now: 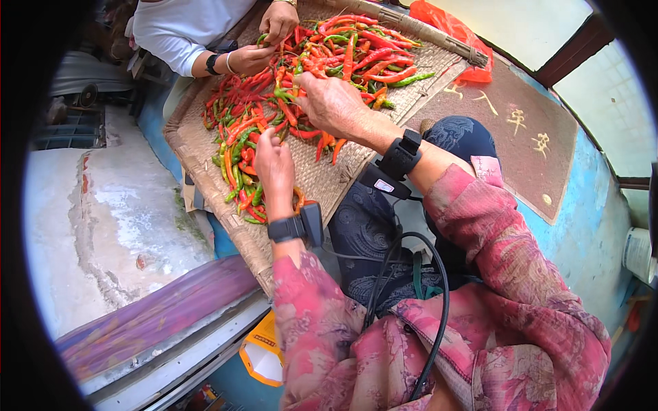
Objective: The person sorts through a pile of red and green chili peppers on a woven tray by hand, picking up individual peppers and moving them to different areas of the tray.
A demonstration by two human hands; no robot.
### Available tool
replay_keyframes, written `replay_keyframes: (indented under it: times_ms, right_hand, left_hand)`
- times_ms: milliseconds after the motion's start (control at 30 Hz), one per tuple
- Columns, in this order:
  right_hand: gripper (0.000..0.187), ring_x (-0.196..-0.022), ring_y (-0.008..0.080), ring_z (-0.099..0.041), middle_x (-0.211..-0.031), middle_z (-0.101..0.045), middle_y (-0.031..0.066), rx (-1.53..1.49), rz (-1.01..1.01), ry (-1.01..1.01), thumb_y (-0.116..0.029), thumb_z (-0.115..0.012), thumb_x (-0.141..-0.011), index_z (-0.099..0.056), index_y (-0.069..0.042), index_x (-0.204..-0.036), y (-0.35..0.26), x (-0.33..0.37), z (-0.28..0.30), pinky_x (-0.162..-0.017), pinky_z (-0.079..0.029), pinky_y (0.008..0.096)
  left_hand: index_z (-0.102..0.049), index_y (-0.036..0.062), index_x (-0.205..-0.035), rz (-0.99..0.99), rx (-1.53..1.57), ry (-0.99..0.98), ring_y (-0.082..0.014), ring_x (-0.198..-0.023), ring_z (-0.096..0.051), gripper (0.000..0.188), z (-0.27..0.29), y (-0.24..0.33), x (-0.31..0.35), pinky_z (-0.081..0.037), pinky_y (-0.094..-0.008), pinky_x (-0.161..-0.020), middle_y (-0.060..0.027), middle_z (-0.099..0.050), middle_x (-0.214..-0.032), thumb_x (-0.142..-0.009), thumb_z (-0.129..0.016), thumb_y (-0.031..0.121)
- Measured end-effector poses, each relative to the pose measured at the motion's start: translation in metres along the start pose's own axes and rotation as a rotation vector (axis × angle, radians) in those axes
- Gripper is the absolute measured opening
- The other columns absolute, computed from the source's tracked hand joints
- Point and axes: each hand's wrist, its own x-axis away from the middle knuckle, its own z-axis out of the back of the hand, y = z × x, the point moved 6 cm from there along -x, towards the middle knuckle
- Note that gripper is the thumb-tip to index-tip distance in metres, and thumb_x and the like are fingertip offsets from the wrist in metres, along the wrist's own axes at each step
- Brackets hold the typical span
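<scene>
A heap of mostly red chili peppers (288, 120), with green and orange ones among them, lies on a woven mat tray (384, 113). My right hand (337, 108) reaches over the middle of the heap, its fingers closed at a yellowish-green and red chili pepper (282, 92). Nearer to me, my left hand (274, 164) is held low over the near left part of the heap, thumb and fingers pinched together. What that pinch holds, if anything, is hidden. Both wrists wear black straps with small devices.
Across the tray, another person's two hands (264, 44) handle peppers at the heap's far left. A red plastic bag (452, 34) lies by the far right rim. Below right is a brown doormat (500, 130). A black cable (444, 294) loops over my lap; a yellow-and-white lamp-like object (264, 349) sits below.
</scene>
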Motion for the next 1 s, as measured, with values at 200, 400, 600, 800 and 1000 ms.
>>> replay_keyframes:
  times_ms: [200,400,600,800,1000]
  right_hand:
    - [0.038,-0.073,0.0386,-0.062,-0.074,-0.062,0.0217,-0.015,0.082,-0.073,-0.019,-0.056,-0.081,-0.049,-0.001,-0.115,-0.012,0.004,0.0,-0.066,-0.048,0.0473]
    - [0.036,-0.074,0.0383,-0.061,-0.074,-0.062,0.0208,-0.034,0.105,-0.057,-0.018,-0.056,-0.081,-0.051,-0.001,-0.113,-0.009,-0.003,0.004,-0.068,-0.048,0.0477]
    - [0.026,-0.073,0.0368,-0.062,-0.069,-0.061,0.0203,-0.015,0.203,-0.132,-0.018,-0.056,-0.081,-0.057,-0.001,-0.1,-0.013,0.0,0.003,-0.066,-0.048,0.0452]
    - [0.017,-0.067,0.0358,-0.061,-0.063,-0.058,0.0188,0.07,0.219,-0.233,-0.019,-0.056,-0.08,-0.059,-0.003,-0.084,-0.003,0.006,-0.016,-0.06,-0.048,0.0455]
    - [0.016,-0.066,0.0346,-0.062,-0.064,-0.059,0.0163,0.147,0.286,-0.406,-0.022,-0.059,-0.078,-0.058,-0.006,-0.079,-0.003,0.019,-0.042,-0.059,-0.048,0.0458]
  left_hand:
    - [-0.049,-0.0017,-0.113,-0.28,-0.597,-0.043,-0.0376,-0.108,-0.05,0.041,-0.035,-0.008,-0.04,-0.04,-0.0425,-0.093,-0.0209,-0.053,-0.115,-0.073,-0.057,0.004]
    - [-0.054,-0.003,-0.106,0.066,-0.793,-0.378,-0.0366,-0.1,-0.058,0.039,-0.037,-0.03,-0.057,-0.047,-0.0441,-0.084,-0.0244,-0.053,-0.117,-0.074,-0.059,0.02]
    - [-0.057,-0.0014,-0.095,-0.006,-0.788,-0.391,-0.0401,-0.09,-0.059,0.033,-0.024,-0.024,-0.036,-0.047,-0.0475,-0.08,-0.0253,-0.062,-0.093,-0.071,-0.059,0.021]
    - [-0.058,-0.0015,-0.087,-0.051,-0.594,-0.214,-0.039,-0.082,-0.06,0.026,0.003,-0.019,-0.007,-0.048,-0.045,-0.073,-0.0243,-0.062,-0.087,-0.071,-0.064,0.018]
    - [-0.056,-0.0036,-0.092,0.054,-0.148,0.044,-0.0238,-0.069,-0.062,0.026,0.042,-0.019,0.022,-0.049,-0.0339,-0.067,-0.0153,-0.064,-0.079,-0.073,-0.062,0.012]
